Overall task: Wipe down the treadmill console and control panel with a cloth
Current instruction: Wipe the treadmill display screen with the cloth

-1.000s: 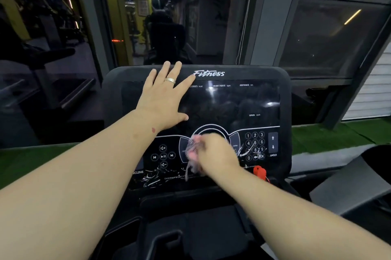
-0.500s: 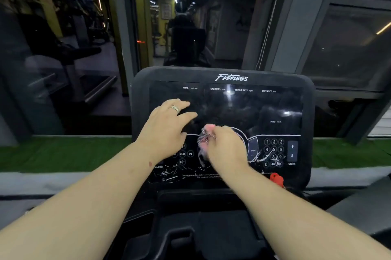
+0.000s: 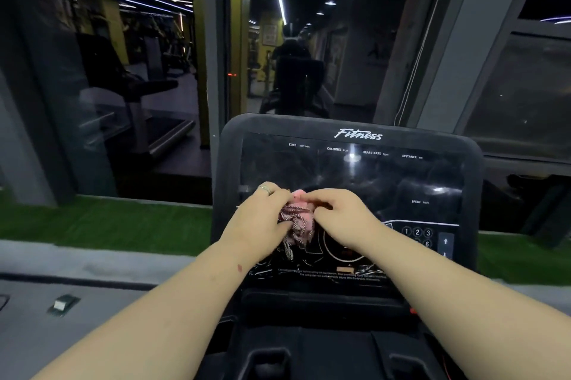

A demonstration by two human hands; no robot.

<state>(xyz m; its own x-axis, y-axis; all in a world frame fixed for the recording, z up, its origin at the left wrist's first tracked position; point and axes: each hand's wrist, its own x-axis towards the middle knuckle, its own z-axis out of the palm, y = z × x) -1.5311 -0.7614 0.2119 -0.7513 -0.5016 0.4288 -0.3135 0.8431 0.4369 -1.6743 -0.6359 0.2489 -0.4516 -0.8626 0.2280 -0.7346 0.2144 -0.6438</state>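
Note:
The black treadmill console (image 3: 349, 163) fills the middle of the view, with a glossy display on top and a control panel (image 3: 417, 237) of number keys and arrow buttons lower right. A bunched pink cloth (image 3: 298, 220) with striped tassels sits in front of the panel's centre. My left hand (image 3: 258, 225), a ring on one finger, grips the cloth from the left. My right hand (image 3: 343, 219) pinches it from the right. Both hands hide the panel's left buttons and part of its round dial.
Below the console lies a dark tray with cup holders (image 3: 268, 361). Large glass panes (image 3: 309, 55) stand behind it, reflecting gym machines. A strip of green turf (image 3: 102, 222) runs along the window base. A small grey block (image 3: 63, 304) lies on the grey ledge at left.
My left hand left the display, came down and took hold of the cloth beside my right hand. The view shifted left and tilted up.

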